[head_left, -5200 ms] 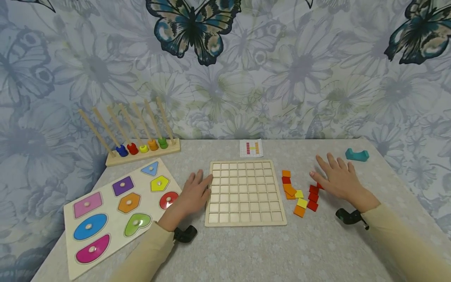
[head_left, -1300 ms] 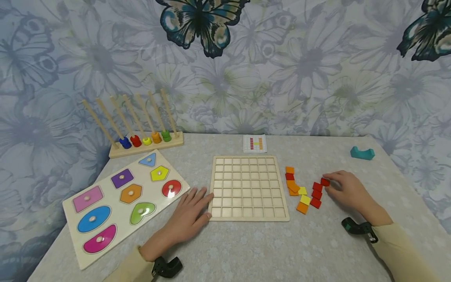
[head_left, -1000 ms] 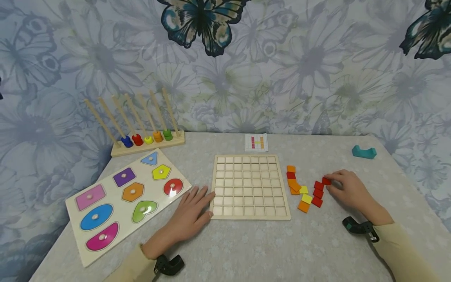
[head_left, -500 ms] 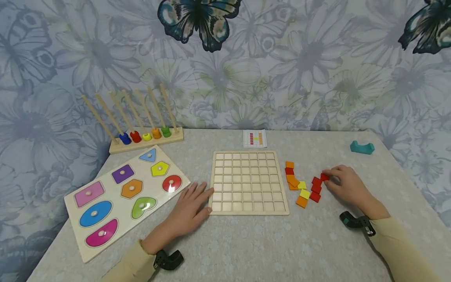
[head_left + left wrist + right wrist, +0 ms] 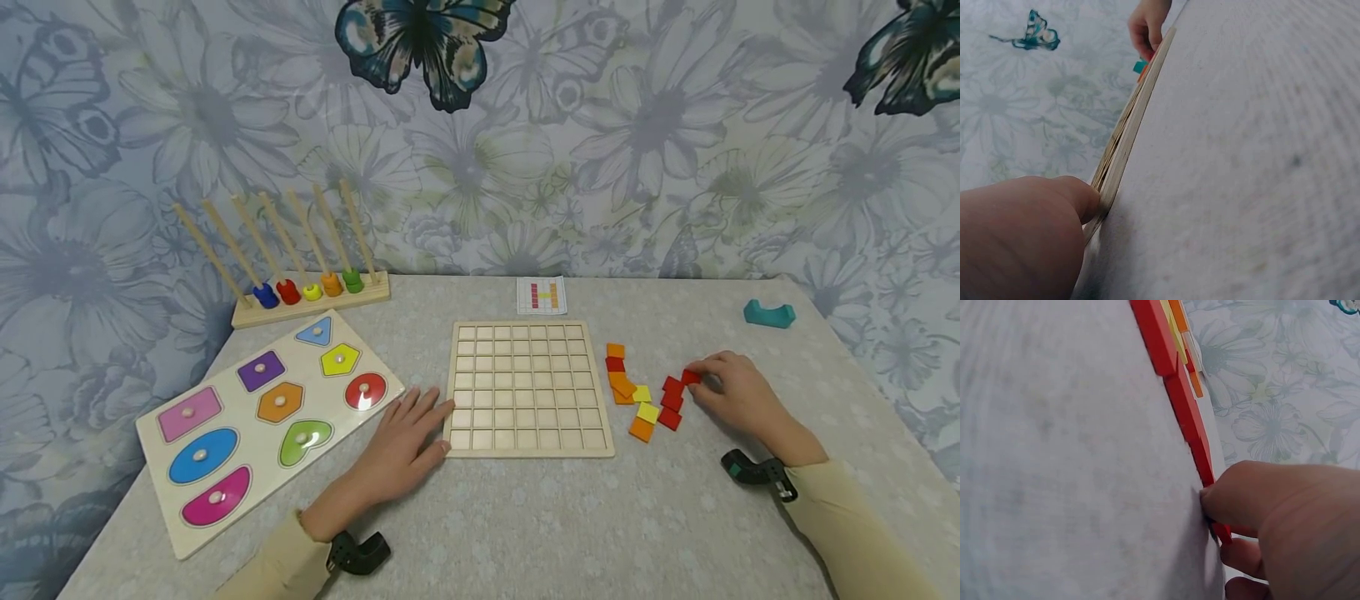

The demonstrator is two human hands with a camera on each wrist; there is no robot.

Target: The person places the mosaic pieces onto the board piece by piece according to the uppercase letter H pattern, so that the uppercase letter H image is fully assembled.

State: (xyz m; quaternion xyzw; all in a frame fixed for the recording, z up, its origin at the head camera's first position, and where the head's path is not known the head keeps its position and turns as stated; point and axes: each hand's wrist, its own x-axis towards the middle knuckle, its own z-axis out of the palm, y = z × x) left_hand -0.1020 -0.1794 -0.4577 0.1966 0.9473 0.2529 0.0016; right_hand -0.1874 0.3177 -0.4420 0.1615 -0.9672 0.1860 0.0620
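My left hand (image 5: 401, 447) lies with fingers extended at the left edge of the wooden grid board (image 5: 532, 326). In the left wrist view, the thumb (image 5: 1079, 197) touches the board's side. To the right of the board, my right hand (image 5: 742, 400) pinches a red square tile (image 5: 691, 377) between thumb and fingers. That red tile (image 5: 1222, 533) shows between the fingertips in the right wrist view. Several other red tiles (image 5: 671, 402) run down from it in a slanting row, with yellow tiles (image 5: 647, 413) and orange tiles (image 5: 622, 384) between them and the board.
A small pattern card (image 5: 542, 296) lies behind the board. At left are a shape puzzle (image 5: 315, 392) with knobs and a peg stand (image 5: 300, 312) with coloured rings. A teal curved block (image 5: 769, 314) sits at the back right, near the wall.
Since the oldest frame, my right hand has gone from spread above the tiles to pinching the end red tile. My left hand has slid nearer along the board's edge. Little differs over the last half second.
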